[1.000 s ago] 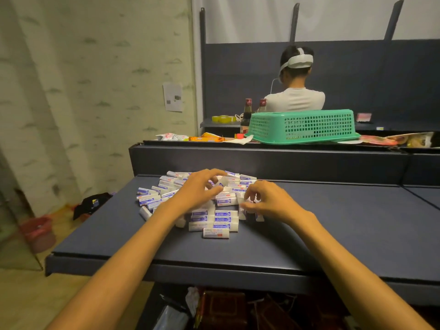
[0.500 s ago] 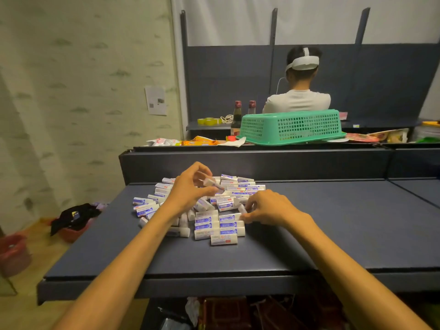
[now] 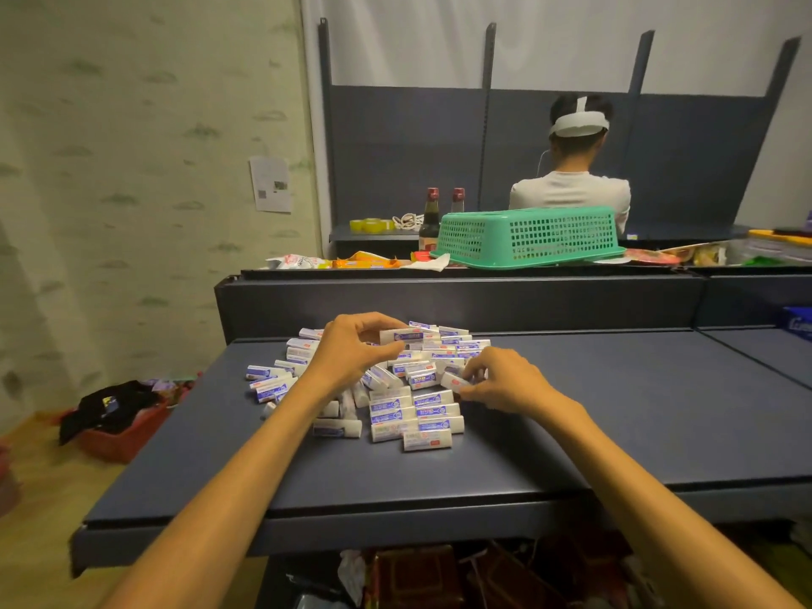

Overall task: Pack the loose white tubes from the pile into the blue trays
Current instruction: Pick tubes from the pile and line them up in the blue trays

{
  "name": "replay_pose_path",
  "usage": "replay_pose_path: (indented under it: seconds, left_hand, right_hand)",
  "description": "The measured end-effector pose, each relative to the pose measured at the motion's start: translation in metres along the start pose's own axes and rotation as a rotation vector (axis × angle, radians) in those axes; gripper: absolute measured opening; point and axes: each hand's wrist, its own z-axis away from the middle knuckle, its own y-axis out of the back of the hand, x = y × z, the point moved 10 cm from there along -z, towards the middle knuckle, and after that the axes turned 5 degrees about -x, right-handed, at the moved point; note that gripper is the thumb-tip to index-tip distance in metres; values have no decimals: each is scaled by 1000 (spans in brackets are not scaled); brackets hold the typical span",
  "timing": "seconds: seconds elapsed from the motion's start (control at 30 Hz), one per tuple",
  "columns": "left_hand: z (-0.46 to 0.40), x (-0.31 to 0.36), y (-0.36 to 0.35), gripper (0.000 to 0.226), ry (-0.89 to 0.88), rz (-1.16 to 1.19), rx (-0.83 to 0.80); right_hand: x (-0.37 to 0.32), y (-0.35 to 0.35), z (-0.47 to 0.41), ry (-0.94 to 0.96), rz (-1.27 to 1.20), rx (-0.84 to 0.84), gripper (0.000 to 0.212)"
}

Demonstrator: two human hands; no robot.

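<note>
A pile of several white tubes with blue labels lies on the dark blue table. My left hand hovers over the back of the pile, pinching one white tube lifted above the others. At the pile's right side my right hand grips another white tube low against the heap. Near the front, a few tubes lie in neat rows. No blue tray shows among the tubes.
A raised dark ledge runs behind the pile. An overturned green basket, two sauce bottles and wrappers sit beyond it. A person sits with their back turned. A blue box peeks in at far right. A red bin stands on the floor to the left.
My left hand has lifted a tube out of the pile's back and holds it higher. My right hand has picked a tube at the pile's right edge. The camera tilted up slightly.
</note>
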Motion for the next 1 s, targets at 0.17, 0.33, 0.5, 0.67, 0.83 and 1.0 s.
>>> replay_pose_path:
  seconds: [0.17,0.33,0.5,0.67,0.83,1.0]
  left_hand:
    - [0,7,1,23,-58,-85,-5]
    - [-1,13,-3,24,-121,-187,-8]
    - [-3,16,-6,27,-146,-235,-21]
    - [-3,17,-6,27,-162,-270,-32]
    - [-5,13,-6,26,-179,-275,-18]
    - [-5,7,-11,27,-191,-270,-22]
  right_hand:
    - [8,11,5,-6,-323,45,14]
    - [3,29,9,92,-300,163,19]
    - [-6,42,11,188,-302,241,31]
    - [-11,53,12,255,-331,297,28]
    - [-12,60,15,310,-352,366,29]
    - [-5,60,18,279,-366,370,28]
